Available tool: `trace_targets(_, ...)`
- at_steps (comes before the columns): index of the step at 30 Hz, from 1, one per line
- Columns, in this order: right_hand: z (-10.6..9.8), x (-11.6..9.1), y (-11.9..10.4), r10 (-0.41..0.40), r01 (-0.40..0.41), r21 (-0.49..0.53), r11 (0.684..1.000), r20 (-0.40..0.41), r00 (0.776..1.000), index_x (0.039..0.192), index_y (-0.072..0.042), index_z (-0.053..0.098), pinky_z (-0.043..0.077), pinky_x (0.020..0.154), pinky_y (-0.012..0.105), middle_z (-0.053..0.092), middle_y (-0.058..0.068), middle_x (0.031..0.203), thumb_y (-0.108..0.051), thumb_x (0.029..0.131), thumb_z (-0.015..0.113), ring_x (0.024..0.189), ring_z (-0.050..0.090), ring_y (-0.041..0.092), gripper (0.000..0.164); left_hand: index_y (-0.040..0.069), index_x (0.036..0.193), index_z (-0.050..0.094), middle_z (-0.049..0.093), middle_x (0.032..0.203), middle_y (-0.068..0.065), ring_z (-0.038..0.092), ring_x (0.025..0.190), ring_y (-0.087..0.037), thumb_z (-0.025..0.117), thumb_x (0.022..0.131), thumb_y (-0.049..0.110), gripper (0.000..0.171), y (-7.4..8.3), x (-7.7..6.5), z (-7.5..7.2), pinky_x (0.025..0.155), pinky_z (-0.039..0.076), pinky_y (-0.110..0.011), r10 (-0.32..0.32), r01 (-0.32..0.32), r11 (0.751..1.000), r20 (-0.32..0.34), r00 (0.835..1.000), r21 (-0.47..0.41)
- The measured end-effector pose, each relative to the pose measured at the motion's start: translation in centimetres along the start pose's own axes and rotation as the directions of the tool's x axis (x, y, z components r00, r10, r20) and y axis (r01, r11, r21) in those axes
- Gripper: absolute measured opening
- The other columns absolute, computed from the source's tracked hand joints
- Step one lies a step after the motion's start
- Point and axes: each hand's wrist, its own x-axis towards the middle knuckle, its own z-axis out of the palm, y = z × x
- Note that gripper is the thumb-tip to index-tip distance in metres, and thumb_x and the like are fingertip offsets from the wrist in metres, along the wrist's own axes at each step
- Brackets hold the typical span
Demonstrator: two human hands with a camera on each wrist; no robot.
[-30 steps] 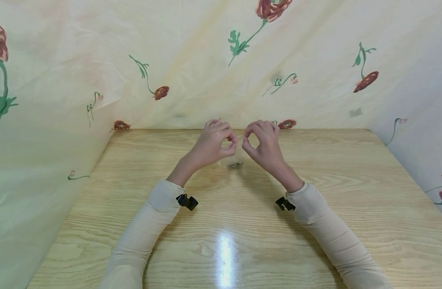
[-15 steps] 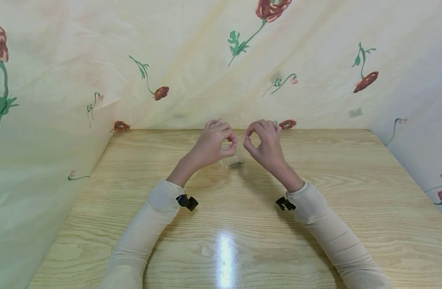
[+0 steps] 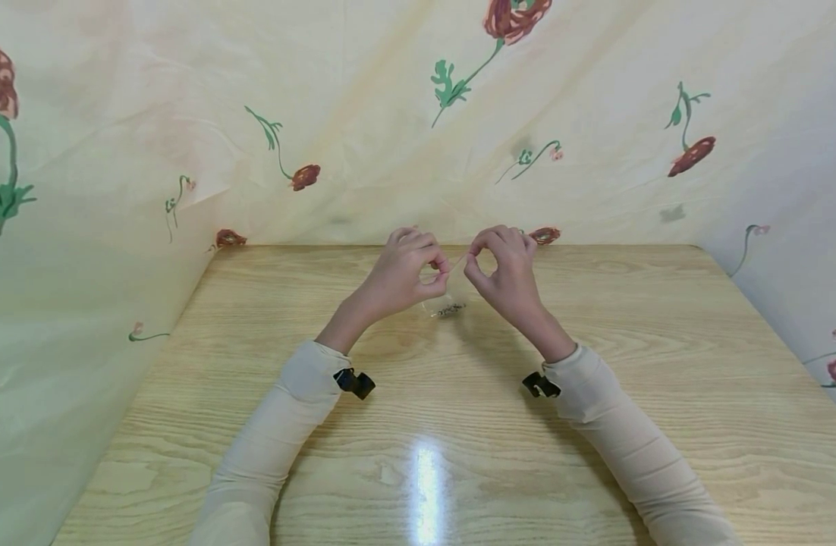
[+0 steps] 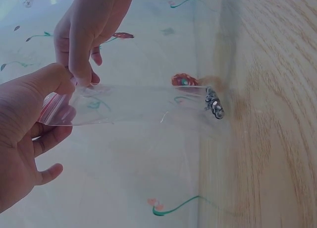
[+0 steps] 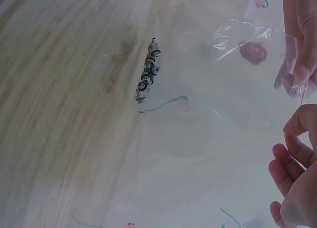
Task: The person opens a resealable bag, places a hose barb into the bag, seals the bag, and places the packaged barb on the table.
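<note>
A clear zip-lock bag (image 4: 141,106) with a reddish seal strip (image 4: 53,109) hangs from both hands above the table. Small metal pieces, which look like screws (image 5: 147,72), are gathered along its bottom edge. Thumb and index finger of my left hand (image 3: 403,271) pinch one end of the bag's top. At the other end, my right hand (image 3: 505,269) pinches the top edge between thumb and index finger, its other fingers loosely curled. A short stretch of the top edge spans the gap between the hands. In the head view the left hand hides part of the bag.
Under the hands lies a wood-grain table (image 3: 459,425), with a bright light reflection near its front. Floral-patterned cloth (image 3: 391,114) rises behind the table's far edge and at both sides. A black strap piece (image 3: 355,383) sits at each wrist.
My right hand has shifted slightly right, widening the gap between the hands along the bag's top. The bag's bottom with the screws has swung a little right. The left hand is nearly still.
</note>
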Motion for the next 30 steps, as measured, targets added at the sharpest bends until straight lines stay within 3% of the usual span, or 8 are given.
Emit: trace_targets(30, -0.49, 0.31, 0.19, 0.046, -0.046, 0.012, 0.999, -0.001, 0.999, 0.085, 0.000, 0.063, 0.025, 0.094, 0.059, 0.064, 0.019, 0.096, 0.001, 0.085, 0.067, 0.089, 0.050, 0.039, 0.004, 0.011, 0.090, 0.072, 0.067, 0.092, -0.002, 0.064, 0.091, -0.017, 0.068, 0.089, 0.014, 0.005, -0.39, 0.02, -0.80, 0.115, 0.033, -0.053, -0.021, 0.022, 1.000, 0.023, 1.000, -0.022)
